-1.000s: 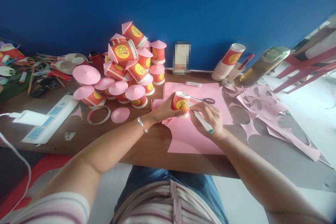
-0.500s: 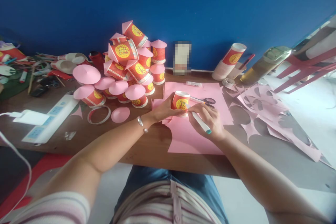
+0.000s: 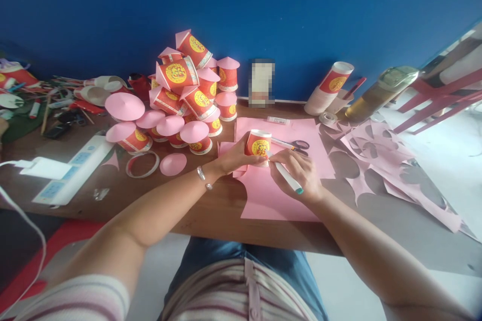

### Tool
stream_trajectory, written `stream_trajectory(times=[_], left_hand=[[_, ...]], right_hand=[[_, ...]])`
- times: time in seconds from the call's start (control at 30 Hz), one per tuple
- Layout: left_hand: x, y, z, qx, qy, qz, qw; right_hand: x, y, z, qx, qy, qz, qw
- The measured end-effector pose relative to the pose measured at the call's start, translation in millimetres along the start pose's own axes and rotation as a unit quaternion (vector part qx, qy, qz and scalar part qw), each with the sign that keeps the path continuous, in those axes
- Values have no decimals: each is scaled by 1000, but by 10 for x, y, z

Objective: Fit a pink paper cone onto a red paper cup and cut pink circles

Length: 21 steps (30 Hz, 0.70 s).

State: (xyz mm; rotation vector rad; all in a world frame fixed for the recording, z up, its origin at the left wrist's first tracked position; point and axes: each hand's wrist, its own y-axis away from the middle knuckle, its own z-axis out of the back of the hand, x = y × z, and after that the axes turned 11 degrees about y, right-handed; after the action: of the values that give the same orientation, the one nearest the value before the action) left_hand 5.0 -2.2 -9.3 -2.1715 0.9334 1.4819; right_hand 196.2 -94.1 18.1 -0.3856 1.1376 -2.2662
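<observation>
A red paper cup (image 3: 258, 143) with a yellow emblem is gripped around its left side by my left hand (image 3: 236, 157). In my right hand (image 3: 302, 173) is a white marker (image 3: 286, 176) with a green end, its tip against or very near the cup's lower right side. Beneath both hands lie pink paper sheets (image 3: 278, 200). Scissors (image 3: 301, 145) and a pen (image 3: 280, 143) rest on the paper just behind my right hand. Further back on the sheets is a small white tube (image 3: 278, 120).
Several red cups with pink cone tops (image 3: 176, 73) are piled at the left, beside a tape roll (image 3: 142, 164) and a power strip (image 3: 71, 173). A cup stack (image 3: 328, 88), a bottle (image 3: 380, 93) and pink paper scraps (image 3: 361, 183) occupy the right.
Both hands stay in nearly the same place. The cup and marker have shifted only very slightly.
</observation>
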Motion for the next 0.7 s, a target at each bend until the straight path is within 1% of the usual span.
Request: stream_trajectory(times=[0.2, 0.37, 0.5, 0.6, 0.7], left_hand=[[-7, 15, -13, -4, 7, 10, 1000], [-1, 10, -18, -4, 7, 5, 1000], [2, 3, -13, -13, -4, 3, 1000], [1, 4, -7, -3, -2, 3, 1000], [3, 4, -2, 4, -4, -5, 1000]], right_hand=[[-18, 21, -28, 1, 8, 1, 1000], [-10, 8, -6, 11, 13, -11, 1000], [4, -3, 10, -3, 24, -14, 1000], [10, -6, 13, -8, 19, -14, 1000], [14, -6, 9, -3, 12, 5, 1000]])
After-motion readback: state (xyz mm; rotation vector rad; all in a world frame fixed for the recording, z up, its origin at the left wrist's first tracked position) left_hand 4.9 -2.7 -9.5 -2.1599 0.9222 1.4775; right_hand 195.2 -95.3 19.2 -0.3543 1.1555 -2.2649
